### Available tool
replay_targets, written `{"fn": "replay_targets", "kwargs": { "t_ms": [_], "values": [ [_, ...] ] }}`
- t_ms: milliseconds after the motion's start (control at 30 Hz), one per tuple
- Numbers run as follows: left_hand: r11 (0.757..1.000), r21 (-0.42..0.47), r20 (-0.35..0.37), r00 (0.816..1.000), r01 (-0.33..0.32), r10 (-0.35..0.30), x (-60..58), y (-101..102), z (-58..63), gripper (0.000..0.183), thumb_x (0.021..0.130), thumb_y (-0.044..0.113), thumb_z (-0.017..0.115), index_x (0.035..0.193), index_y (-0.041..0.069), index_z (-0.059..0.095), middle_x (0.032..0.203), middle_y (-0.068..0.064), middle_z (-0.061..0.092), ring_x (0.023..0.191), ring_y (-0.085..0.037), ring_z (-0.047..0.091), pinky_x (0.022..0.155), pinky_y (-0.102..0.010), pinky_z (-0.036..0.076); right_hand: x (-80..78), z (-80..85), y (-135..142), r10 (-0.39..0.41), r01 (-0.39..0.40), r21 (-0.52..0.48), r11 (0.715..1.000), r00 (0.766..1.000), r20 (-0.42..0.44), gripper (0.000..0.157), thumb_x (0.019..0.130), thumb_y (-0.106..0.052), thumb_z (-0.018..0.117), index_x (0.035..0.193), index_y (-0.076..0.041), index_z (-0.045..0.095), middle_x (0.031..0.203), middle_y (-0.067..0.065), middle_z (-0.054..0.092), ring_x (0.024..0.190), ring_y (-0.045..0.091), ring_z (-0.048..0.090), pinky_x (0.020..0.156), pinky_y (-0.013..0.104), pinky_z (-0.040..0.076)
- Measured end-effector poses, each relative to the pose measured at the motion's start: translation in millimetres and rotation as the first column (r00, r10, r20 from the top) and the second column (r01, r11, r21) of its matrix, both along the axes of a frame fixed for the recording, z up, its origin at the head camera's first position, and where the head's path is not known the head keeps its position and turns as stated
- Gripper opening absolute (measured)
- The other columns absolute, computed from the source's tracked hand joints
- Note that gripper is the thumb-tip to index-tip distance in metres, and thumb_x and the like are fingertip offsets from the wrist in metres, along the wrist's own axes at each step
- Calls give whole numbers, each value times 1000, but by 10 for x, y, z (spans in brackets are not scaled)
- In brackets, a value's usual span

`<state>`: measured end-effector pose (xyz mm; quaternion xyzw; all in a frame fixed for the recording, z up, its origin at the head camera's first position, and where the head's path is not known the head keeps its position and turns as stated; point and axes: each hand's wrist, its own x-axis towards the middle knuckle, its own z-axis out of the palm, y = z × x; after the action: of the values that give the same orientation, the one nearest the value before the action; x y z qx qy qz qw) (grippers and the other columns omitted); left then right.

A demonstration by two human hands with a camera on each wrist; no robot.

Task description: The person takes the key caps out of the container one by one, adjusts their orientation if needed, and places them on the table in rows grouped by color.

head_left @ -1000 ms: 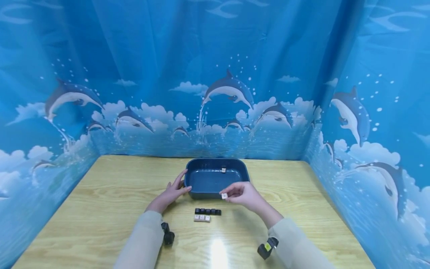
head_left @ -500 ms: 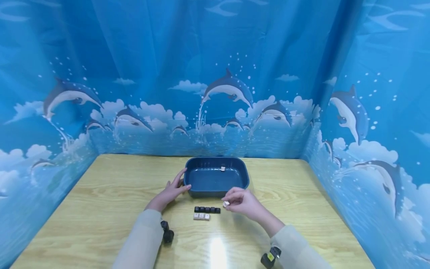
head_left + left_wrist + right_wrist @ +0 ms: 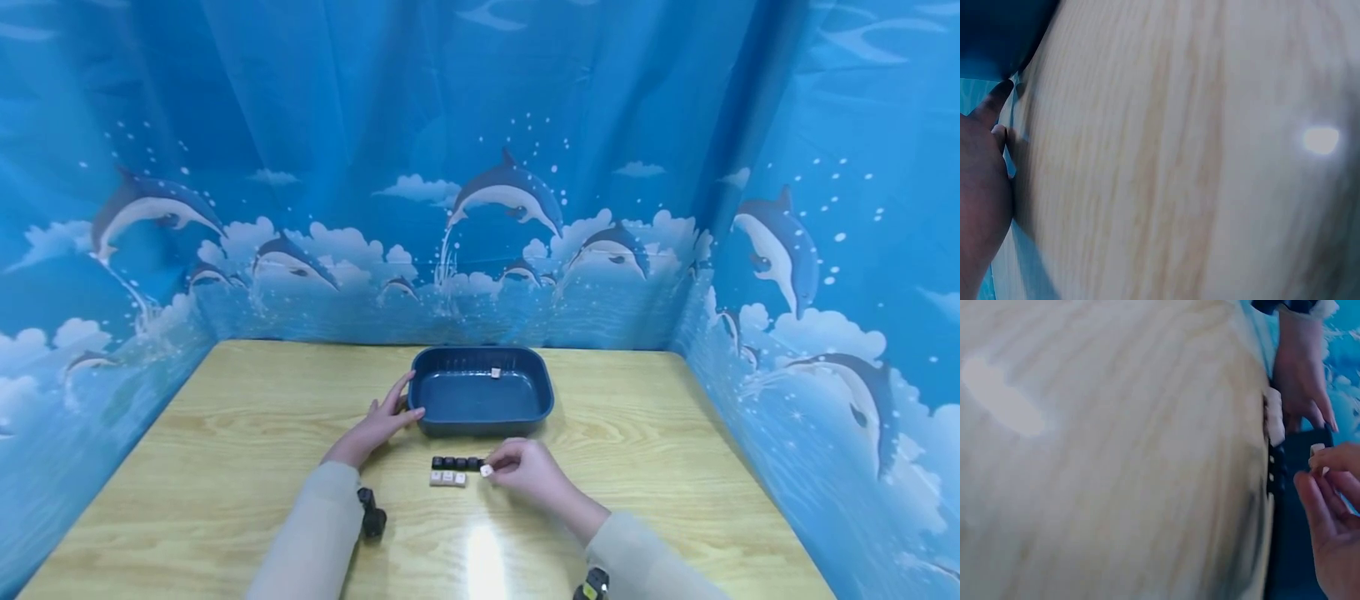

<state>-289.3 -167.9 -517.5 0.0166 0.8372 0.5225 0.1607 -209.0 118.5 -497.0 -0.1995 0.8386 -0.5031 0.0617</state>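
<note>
My right hand [image 3: 528, 473] pinches a white keycap [image 3: 487, 471] between thumb and fingertips, low over the table at the right end of two short rows. The back row is of black keycaps [image 3: 455, 462]; the front row has 3 white keycaps [image 3: 447, 478]. In the right wrist view the pinched keycap [image 3: 1317, 449] shows at the fingertips. My left hand [image 3: 375, 429] spreads its straight fingers against the left side of a dark blue tray [image 3: 480, 428]. Inside the tray, near its back wall, lies one light keycap [image 3: 496, 373].
The wooden table [image 3: 262, 433] reaches back to a blue curtain [image 3: 345, 167] printed with dolphins, which also hangs on both sides. A bright light reflection lies on the tabletop near the front. Small black cameras sit on both wrists.
My right hand has come from the tray's front edge toward the front and slightly left with the white keycap, reaching the right end of the rows. The left hand stays at the tray.
</note>
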Motion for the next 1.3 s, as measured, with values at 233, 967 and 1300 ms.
{"fn": "replay_targets", "kwargs": {
  "t_ms": [233, 967, 1300],
  "values": [
    [1000, 2, 7, 1000, 3, -3, 3, 5, 8, 83, 93, 48, 62, 157, 38, 8, 158, -22, 18, 139, -45, -27, 101, -70, -19, 47, -53, -122, 4, 14, 157, 988, 994, -113, 16, 72, 0, 81, 85, -7, 76, 78, -7, 59, 71, 5, 54, 64, 21, 52],
    [1000, 19, -2, 1000, 19, -19, 6, -21, 10, 82, 95, 45, 60, 157, 38, 8, 158, -22, 17, 139, -45, -27, 103, -68, -20, 60, -119, -266, -27, 71, 306, 949, 989, -147, 13, 70, -1, 81, 79, -8, 75, 68, -10, 58, 62, 1, 51, 58, 19, 48],
    [999, 30, -11, 1000, 26, -26, -8, -22, 1, 80, 96, 42, 60, 157, 36, 8, 157, -24, 19, 140, -44, -25, 104, -66, -22, 68, -99, -310, -37, 72, 299, 952, 992, -120, 14, 70, -1, 81, 82, -6, 75, 68, -9, 58, 61, 2, 52, 58, 19, 48]
  ]
}}
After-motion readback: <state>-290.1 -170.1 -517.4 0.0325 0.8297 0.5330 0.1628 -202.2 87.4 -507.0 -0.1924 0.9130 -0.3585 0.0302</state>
